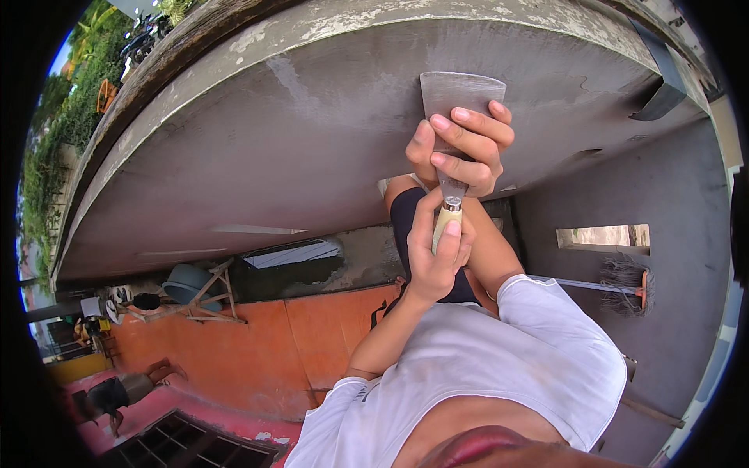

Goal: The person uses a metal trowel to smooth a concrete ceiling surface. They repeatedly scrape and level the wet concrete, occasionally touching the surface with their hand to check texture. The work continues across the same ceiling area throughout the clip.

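A scraper (463,92) with a wide metal blade and a cream handle (443,221) is held upright in front of a grey plastered wall (328,132). My left hand (438,257) is wrapped round the handle, its thumb lying on the front. Higher up, my right hand (468,148) grips the blade and its neck with curled fingers; they cover part of the metal. The blade's broad top edge shows above my fingers. Behind my hands are my bare legs and dark shorts.
A weathered ledge (312,27) tops the wall. At left, a grey-blue tub (186,282) rests in a wooden stand beside orange flooring (289,351). Another person (117,394) is at lower left. A mop (624,288) lies at right near a slotted grey wall (671,203).
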### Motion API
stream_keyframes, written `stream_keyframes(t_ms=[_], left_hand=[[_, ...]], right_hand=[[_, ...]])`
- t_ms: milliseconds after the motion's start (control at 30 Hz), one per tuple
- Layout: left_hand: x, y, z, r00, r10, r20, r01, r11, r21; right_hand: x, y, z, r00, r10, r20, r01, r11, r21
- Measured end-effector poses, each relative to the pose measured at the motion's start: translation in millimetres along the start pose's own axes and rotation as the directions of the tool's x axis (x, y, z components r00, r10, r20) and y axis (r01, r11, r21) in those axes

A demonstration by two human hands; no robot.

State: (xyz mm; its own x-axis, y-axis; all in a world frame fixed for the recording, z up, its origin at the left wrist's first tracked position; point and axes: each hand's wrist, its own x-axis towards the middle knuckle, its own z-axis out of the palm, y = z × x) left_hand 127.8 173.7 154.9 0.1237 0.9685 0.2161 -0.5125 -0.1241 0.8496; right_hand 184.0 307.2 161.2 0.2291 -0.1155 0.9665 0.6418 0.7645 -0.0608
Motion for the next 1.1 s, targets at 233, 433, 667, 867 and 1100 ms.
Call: stream_keyframes(t_ms=[233,433,667,867,1100], left_hand=[[-2,-4,-5,1.0,0.002,-0.004,-0.002,1.0,0.02],[6,6,-15,1.0,-0.02,0.022,0.02,1.0,0.018],[-1,0,-14,0.999,-0.036,0.011,0.035,0.998,0.044],[10,10,-19,0.994,-0.043,0.098,0.048,0.998,-0.049],[6,13,-15,0.995,-0.085,0.057,0.089,0.993,-0.073]], right_hand=[[-4,-5,-3,0.999,0.042,0.012,-0.042,0.999,-0.017],[6,0,13,0.997,-0.004,-0.075,0.001,0.999,-0.047],[-7,-4,4,0.999,0.007,-0.038,-0.01,0.997,-0.073],[8,-1,14,0.996,-0.036,-0.086,0.031,0.998,-0.054],[11,1,17,0.991,-0.079,-0.111,0.075,0.996,-0.037]])
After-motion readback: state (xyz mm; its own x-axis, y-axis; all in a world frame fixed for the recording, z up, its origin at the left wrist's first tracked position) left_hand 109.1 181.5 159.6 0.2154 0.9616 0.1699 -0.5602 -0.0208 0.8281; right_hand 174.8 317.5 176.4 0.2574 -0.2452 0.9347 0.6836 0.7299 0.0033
